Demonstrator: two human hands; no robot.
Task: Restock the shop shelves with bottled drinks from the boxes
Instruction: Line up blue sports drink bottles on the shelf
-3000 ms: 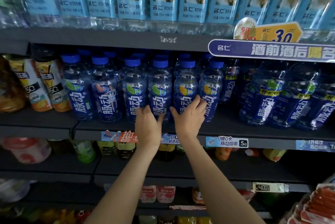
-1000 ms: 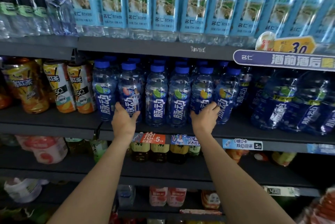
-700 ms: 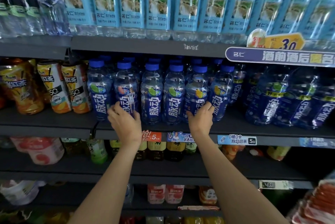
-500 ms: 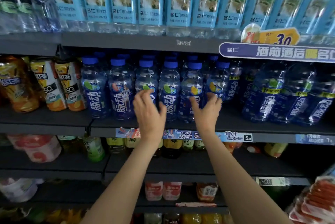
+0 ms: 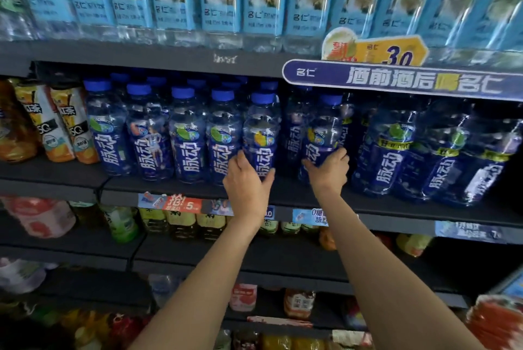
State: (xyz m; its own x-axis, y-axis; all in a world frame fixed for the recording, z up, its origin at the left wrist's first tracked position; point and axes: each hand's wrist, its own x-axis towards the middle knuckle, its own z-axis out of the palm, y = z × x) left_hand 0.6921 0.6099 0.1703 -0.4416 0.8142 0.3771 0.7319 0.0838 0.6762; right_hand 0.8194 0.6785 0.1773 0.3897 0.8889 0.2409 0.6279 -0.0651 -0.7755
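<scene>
On the middle shelf (image 5: 169, 188), facing up the front row of blue-capped bottles.

Largest first: the row (image 5: 158, 134) stands upright along the edge. The left hand (image 5: 249, 180) curls round the fifth bottle (image 5: 261, 134); the right hand (image 5: 328, 168) grips the sixth bottle (image 5: 322, 131), set apart by a gap. Next, I judge, slide these two together, labels forward.

Glossy clear plastic bottles (image 5: 261, 134); matt dark shelf (image 5: 169, 188).
</scene>
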